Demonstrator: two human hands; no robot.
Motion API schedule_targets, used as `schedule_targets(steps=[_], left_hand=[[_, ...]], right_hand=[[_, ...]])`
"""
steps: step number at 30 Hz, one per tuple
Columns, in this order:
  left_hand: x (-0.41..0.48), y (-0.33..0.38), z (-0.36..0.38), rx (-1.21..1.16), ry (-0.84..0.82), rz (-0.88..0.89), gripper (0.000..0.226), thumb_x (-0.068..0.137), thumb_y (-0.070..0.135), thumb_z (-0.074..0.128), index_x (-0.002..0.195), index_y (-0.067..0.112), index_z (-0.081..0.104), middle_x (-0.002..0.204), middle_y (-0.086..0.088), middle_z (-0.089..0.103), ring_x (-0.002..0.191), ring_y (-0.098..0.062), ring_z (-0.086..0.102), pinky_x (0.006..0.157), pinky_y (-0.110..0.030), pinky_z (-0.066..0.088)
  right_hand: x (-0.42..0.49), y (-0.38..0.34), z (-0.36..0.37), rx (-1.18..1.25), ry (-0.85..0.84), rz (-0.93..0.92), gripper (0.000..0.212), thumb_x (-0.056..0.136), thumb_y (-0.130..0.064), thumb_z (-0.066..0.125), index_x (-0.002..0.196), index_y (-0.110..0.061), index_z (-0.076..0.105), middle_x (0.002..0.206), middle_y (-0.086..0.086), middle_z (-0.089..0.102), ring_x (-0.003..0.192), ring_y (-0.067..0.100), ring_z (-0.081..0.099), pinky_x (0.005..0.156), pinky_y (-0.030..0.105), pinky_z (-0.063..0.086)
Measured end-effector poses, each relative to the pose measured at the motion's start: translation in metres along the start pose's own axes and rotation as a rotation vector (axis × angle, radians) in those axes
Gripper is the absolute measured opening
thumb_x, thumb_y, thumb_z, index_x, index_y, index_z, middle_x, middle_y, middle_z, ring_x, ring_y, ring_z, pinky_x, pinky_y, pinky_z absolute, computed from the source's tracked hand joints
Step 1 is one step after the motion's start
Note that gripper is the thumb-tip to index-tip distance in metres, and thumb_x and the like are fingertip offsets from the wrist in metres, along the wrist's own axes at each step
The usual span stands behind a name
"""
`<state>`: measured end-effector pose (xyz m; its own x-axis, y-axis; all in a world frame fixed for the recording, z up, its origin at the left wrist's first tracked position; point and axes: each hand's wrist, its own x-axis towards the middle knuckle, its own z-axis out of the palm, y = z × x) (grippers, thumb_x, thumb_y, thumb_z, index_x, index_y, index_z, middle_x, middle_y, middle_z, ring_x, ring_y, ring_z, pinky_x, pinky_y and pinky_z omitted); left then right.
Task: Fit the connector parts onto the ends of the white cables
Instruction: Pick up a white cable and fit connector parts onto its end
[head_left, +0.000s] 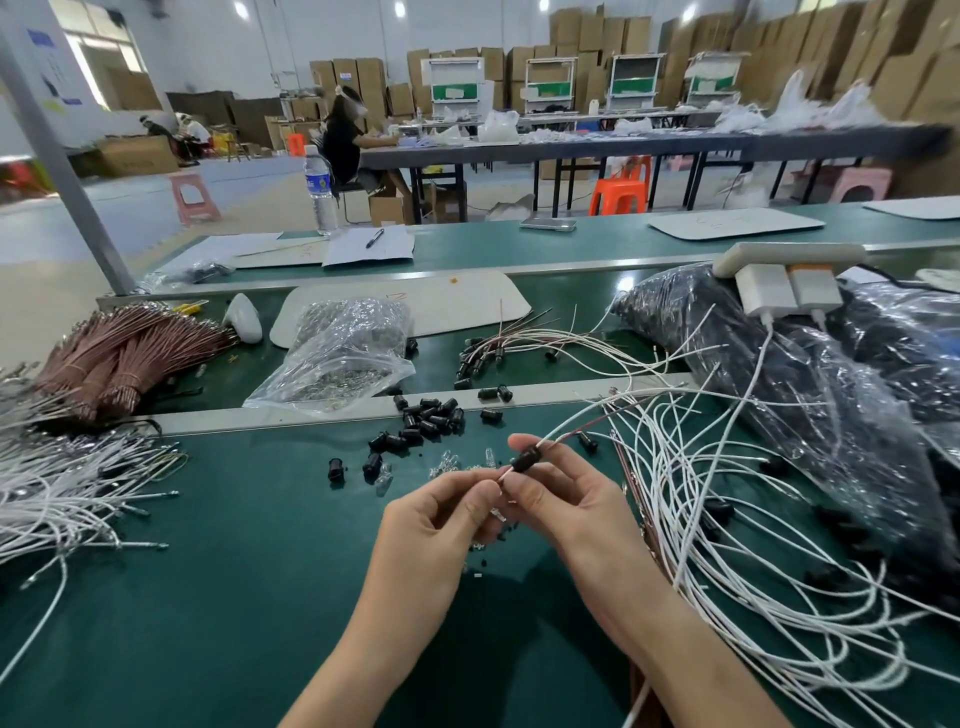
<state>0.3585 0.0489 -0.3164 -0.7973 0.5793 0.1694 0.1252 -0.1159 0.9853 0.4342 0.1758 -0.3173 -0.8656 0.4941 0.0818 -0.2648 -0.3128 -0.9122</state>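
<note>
Green bench mat (223, 582) fills the view, with white cables (737, 525) heaped at the right and more at the left. Loose connectors (431, 415) lie scattered by the middle rail. Both hands meet above the mat. The right hand (563, 501) curls round a black connector (527, 460) threaded on one cable (566, 430). The left hand (441, 519) pinches that cable's tip.

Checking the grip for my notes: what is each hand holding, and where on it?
The right hand pinches the black connector part on a white cable; the left hand pinches that cable's tip beside it.
</note>
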Motion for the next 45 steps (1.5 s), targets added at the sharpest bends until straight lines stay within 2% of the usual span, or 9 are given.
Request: schedule_targets(steps=[5,12,18,26,31,34,38,42,45], left_hand=[[0.0016,-0.0024,0.0043,-0.106,0.025,-0.074,0.013,0.09,0.009,0.068,0.099,0.01,0.076,0.086,-0.011,0.077,0.074,-0.015,0.072,0.07,-0.021,0.057],[0.0026,-0.0038,0.0048,-0.207,0.047,-0.129,0.028,0.081,0.025,0.07,0.096,0.001,0.072,0.089,-0.015,0.077,0.08,-0.027,0.075,0.07,-0.025,0.059],[0.0027,-0.0055,0.0027,-0.204,0.031,-0.161,0.03,0.082,0.029,0.069,0.095,0.002,0.073,0.089,-0.015,0.077,0.076,-0.021,0.073,0.071,-0.025,0.059],[0.0041,-0.0045,0.0013,-0.172,-0.033,-0.199,0.03,0.084,0.033,0.067,0.093,0.004,0.074,0.086,-0.011,0.076,0.071,-0.015,0.068,0.068,-0.023,0.057],[0.0018,-0.0048,0.003,-0.056,-0.043,-0.141,0.023,0.095,0.025,0.062,0.09,0.007,0.073,0.081,-0.006,0.076,0.067,-0.013,0.067,0.062,-0.019,0.053],[0.0009,-0.0045,0.0029,0.047,-0.017,-0.067,0.019,0.097,0.025,0.061,0.089,0.013,0.073,0.08,-0.002,0.076,0.069,-0.014,0.069,0.067,-0.023,0.056],[-0.0021,-0.0039,0.0027,0.162,0.016,0.009,0.016,0.097,0.028,0.062,0.086,0.021,0.071,0.073,-0.001,0.074,0.067,-0.012,0.068,0.066,-0.023,0.056],[-0.0039,-0.0012,0.0043,0.194,0.055,0.079,0.013,0.097,0.02,0.064,0.088,0.023,0.072,0.073,0.005,0.073,0.065,-0.003,0.067,0.063,-0.013,0.052],[-0.0049,0.0017,0.0034,0.204,0.031,0.103,0.013,0.097,0.022,0.063,0.09,0.027,0.073,0.078,0.01,0.074,0.068,-0.004,0.069,0.065,-0.013,0.052]], right_hand=[[0.0008,-0.0007,-0.001,0.052,0.018,0.021,0.034,0.078,-0.014,0.075,0.111,-0.023,0.075,0.085,0.008,0.069,0.086,0.02,0.072,0.079,0.028,0.059],[-0.0007,-0.0032,-0.0006,0.024,0.029,0.021,0.035,0.085,-0.008,0.072,0.116,-0.025,0.073,0.09,0.015,0.071,0.087,0.024,0.073,0.075,0.029,0.06],[-0.0001,-0.0027,-0.0018,0.034,0.034,0.022,0.045,0.075,-0.013,0.076,0.119,-0.021,0.07,0.093,0.016,0.073,0.088,0.026,0.073,0.08,0.032,0.06],[-0.0004,-0.0021,-0.0031,-0.029,0.028,0.019,0.04,0.085,-0.004,0.073,0.113,-0.032,0.074,0.086,0.008,0.071,0.085,0.022,0.072,0.082,0.026,0.057],[-0.0004,-0.0014,-0.0034,-0.059,0.033,0.019,0.041,0.08,-0.013,0.077,0.115,-0.033,0.073,0.086,0.007,0.072,0.083,0.02,0.071,0.088,0.029,0.057],[0.0002,-0.0008,-0.0039,-0.041,0.029,0.019,0.043,0.074,-0.022,0.081,0.114,-0.034,0.073,0.09,0.008,0.073,0.085,0.022,0.071,0.09,0.031,0.058],[-0.0009,0.0018,-0.0019,-0.055,-0.036,0.073,0.044,0.071,-0.042,0.087,0.109,-0.023,0.077,0.099,0.008,0.077,0.092,0.02,0.072,0.086,0.031,0.057],[-0.0005,0.0043,-0.0024,-0.13,-0.024,0.071,0.036,0.075,-0.041,0.081,0.101,-0.018,0.079,0.099,0.012,0.077,0.092,0.023,0.073,0.086,0.038,0.06],[0.0,0.0033,-0.0031,-0.128,0.007,0.055,0.033,0.073,-0.041,0.08,0.097,-0.019,0.081,0.094,0.009,0.078,0.086,0.017,0.073,0.079,0.028,0.059]])
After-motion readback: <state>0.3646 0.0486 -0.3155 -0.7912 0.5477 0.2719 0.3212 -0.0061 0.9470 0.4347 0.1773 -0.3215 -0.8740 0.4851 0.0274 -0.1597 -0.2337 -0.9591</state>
